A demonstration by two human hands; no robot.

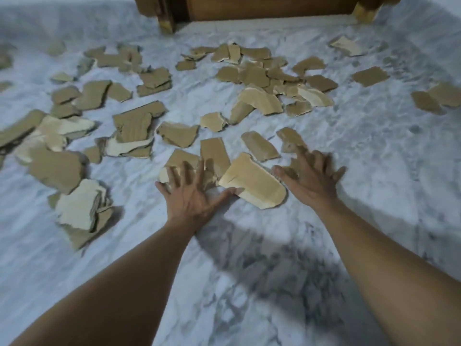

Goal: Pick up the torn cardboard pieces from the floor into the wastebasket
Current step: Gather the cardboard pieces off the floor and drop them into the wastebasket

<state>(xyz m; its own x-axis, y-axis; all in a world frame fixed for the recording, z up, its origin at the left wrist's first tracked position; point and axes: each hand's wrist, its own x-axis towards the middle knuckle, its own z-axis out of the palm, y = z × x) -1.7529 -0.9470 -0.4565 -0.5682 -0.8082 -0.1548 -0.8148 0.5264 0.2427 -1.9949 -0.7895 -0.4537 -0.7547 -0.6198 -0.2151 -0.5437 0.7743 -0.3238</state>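
Observation:
Several torn brown and cream cardboard pieces lie scattered across the white marble floor (249, 258). My left hand (193, 196) has its fingers spread over a small cluster of brown pieces (214, 153), its thumb touching the edge of a large cream piece (254, 184). To the right of that cream piece, my right hand (311, 178) is spread flat with its fingertips on a small brown piece (290, 141). Neither hand grips anything. The wastebasket is not in view.
A wooden piece of furniture (262, 7) with legs stands at the far edge of the floor. A stacked pile of cardboard (82, 211) lies at the left, and denser clusters (264, 81) lie farther away. The near floor holds only my forearms' shadow.

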